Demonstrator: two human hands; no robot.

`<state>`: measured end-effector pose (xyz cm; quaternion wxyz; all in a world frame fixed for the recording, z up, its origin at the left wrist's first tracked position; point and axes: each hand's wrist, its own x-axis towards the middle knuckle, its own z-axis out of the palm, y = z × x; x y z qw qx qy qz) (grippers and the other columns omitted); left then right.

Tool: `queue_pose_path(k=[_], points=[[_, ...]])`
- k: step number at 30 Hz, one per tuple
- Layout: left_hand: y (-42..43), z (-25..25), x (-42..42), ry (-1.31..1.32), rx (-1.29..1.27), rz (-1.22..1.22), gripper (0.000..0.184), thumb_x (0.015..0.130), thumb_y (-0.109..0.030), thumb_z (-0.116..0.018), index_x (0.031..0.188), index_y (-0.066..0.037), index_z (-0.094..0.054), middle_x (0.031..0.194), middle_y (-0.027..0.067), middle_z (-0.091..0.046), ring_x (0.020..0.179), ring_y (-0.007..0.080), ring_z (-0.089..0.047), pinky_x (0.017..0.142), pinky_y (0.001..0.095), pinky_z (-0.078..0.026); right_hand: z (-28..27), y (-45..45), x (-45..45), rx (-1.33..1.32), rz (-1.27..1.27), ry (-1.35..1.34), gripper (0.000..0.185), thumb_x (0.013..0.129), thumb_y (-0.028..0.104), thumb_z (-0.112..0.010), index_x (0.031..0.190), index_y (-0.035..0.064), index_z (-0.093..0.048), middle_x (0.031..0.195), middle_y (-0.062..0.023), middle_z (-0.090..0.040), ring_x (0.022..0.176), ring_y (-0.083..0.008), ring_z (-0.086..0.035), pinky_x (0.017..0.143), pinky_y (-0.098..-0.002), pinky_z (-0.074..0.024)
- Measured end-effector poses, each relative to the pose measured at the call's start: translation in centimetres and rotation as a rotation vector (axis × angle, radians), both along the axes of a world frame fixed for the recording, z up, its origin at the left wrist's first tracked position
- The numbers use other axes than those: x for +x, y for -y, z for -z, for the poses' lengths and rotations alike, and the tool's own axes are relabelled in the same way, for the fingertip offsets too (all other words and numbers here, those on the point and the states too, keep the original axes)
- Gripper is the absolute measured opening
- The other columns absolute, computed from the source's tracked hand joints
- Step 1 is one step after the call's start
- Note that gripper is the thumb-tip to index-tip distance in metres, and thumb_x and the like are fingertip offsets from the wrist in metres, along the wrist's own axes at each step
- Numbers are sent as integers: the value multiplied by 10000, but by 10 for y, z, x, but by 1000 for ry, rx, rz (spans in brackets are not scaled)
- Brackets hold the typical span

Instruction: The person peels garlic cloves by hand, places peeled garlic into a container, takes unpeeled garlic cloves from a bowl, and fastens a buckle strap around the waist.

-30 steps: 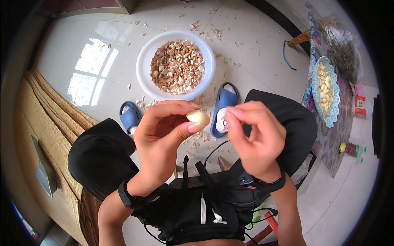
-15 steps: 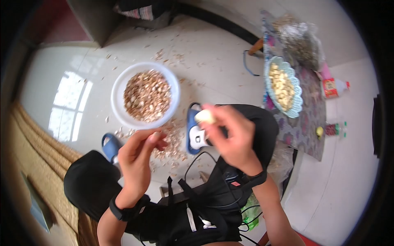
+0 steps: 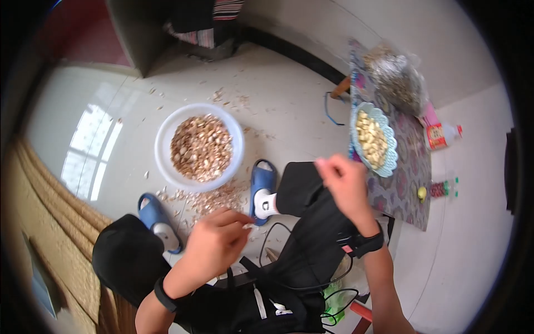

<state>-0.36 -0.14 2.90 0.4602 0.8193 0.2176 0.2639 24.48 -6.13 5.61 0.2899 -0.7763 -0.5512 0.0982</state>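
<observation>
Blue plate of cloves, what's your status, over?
Left hand curled, hold unclear. Right hand near the blue plate, fingertips blurred. Plate holding pale cloves; nothing visible blocking right hand.

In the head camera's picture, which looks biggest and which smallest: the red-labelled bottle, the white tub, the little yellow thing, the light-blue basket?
Largest to smallest, as they look here:
1. White tub
2. Light-blue basket
3. Red-labelled bottle
4. Little yellow thing

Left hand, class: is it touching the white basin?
Apart. The head view shows a gap with scattered garlic skins between the left hand and the white basin.
</observation>
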Motion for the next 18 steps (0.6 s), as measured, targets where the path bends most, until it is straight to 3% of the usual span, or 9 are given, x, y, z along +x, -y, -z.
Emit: queue_pose_path(k=[1,2,3,5,9,12,14,16,18], points=[[3,2,-1,-2,5,11,91,638,-2,-617,616,7,-529,877,78,-600,737,263,-557,613,349,-468,12,-15,-22,-94,-110,-71,293,780,199,-610,586,12,-493,522,-149,-475,465,-296,-474,451,-348,-367],[6,1,-2,-65,29,38,111,635,-16,-631,658,2,-524,940,79,-584,792,261,-556,669,342,-467,33,-30,-36,-114,-320,28,309,792,191,-605,580,-5,-494,474,-112,-455,412,-218,-447,427,-300,-345],[12,3,-1,-42,40,32,143,634,-28,-640,651,4,-501,933,95,-587,793,258,-557,670,339,-461,54,-48,-50,-286,-386,-8,284,787,237,-583,613,17,-538,545,-167,-505,553,-350,-523,500,-396,-402],[19,6,-5,-78,98,91,157,637,-57,-637,654,-1,-491,882,102,-581,779,244,-554,663,328,-452,117,-83,-65,-448,-534,-391,211,787,209,-549,691,25,-588,651,-189,-570,635,-339,-573,575,-404,-436],[23,0,-20,-157,198,252,121,641,-111,-573,720,-20,-564,669,59,-476,686,193,-517,585,291,-417,265,-123,-56,-525,-553,-115,165,770,173,-549,768,13,-591,700,-191,-587,674,-340,-575,616,-419,-439],[18,-3,-31,-80,108,152,119,645,-112,-578,718,-17,-574,649,44,-446,680,181,-502,567,274,-391,302,-146,-77,-736,-556,-53,142,764,147,-537,799,15,-573,716,-164,-591,685,-339,-568,630,-416,-440],[15,-2,-35,-95,38,141,121,665,-118,-595,722,-16,-565,688,47,-458,673,179,-490,539,275,-363,329,-158,-91,-636,-479,-136,128,764,139,-529,797,24,-573,729,-158,-590,698,-331,-568,627,-406,-438],[1,-12,-42,-131,35,97,284,637,-305,-531,712,-33,-553,760,84,-486,732,196,-455,625,304,-351,348,-173,-99,-554,-458,-183,116,762,132,-526,793,30,-571,734,-153,-590,704,-321,-568,624,-395,-438],[-11,-14,-47,-2,-120,13,191,649,-223,-512,661,-34,-532,702,72,-460,694,202,-439,586,287,-339,362,-196,-108,-461,-484,-213,107,759,127,-527,788,33,-569,733,-149,-589,703,-309,-570,621,-385,-439]])
